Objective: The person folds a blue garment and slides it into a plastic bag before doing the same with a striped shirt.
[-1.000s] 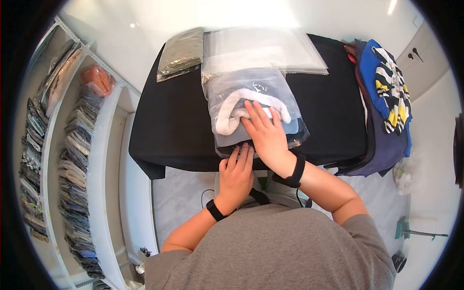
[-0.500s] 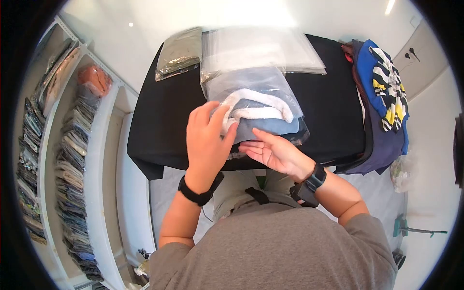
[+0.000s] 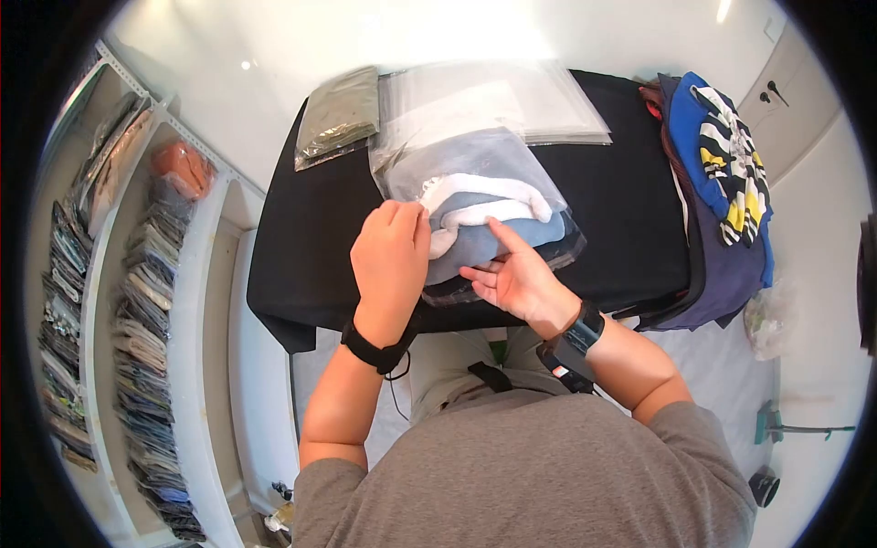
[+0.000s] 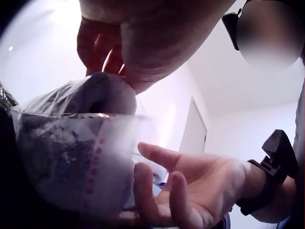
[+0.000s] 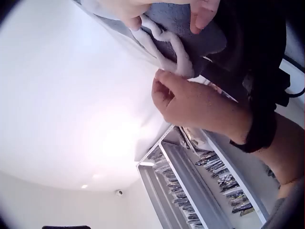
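Observation:
A folded blue-grey garment with thick white fluffy trim [image 3: 493, 190] lies in a clear plastic bag [image 3: 571, 239] near the table's front edge. At the bag's left side, my left hand [image 3: 391, 256] pinches the bag's edge by the trim. The right wrist view shows those left fingertips [image 5: 161, 76] together right at the white trim. My right hand [image 3: 528, 285] is turned palm up at the near side, thumb apart from its loosely bent fingers, overlapping the garment. Red printing [image 4: 95, 164] shows on the bag in the left wrist view.
Behind the bag lies a stack of clear plastic bags [image 3: 566, 110], with a bagged olive garment [image 3: 338, 114] to its left. Several clothes [image 3: 676, 283] drape over the right end of the black-covered table [image 3: 301, 247]. Shelves [image 3: 206, 365] of packed garments stand at left.
Both hands were lying flat on the bagged garment a second ago. The left hand has moved to its left side and now pinches there; the right has turned palm up at the near edge.

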Available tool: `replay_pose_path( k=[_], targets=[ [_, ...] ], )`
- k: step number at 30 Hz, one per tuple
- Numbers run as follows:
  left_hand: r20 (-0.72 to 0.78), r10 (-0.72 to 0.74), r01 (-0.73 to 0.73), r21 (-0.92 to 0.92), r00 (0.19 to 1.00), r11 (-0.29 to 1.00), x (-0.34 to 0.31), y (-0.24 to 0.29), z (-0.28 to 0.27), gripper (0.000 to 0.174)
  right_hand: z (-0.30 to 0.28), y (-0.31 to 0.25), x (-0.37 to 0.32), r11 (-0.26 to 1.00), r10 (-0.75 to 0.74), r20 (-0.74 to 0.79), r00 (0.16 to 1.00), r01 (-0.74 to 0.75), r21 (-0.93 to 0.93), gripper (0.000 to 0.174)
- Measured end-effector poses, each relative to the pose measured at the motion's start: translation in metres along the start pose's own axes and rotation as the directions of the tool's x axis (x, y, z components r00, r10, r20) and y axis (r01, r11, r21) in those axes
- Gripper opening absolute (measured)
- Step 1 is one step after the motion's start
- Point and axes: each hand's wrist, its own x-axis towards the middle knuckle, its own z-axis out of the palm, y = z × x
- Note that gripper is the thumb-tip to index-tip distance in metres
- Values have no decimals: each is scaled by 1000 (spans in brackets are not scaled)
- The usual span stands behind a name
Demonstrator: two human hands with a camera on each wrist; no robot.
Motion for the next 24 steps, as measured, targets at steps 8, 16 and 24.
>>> replay_pose_path(
  k=[8,16,24],
  targets=[
    [148,308,-297,-88,940,951,-22,-3,11,7,8,1,16,992,-96,-78,992,90,-84,44],
    [-94,286,-290,-25,954,957,-31,13,11,21,3,-17,32,996,-39,-99,994,47,82,25],
    [389,294,-323,10,873,946,-91,53,35,44,-8,-17,24,997,-20,-80,997,26,71,33]
  ],
)
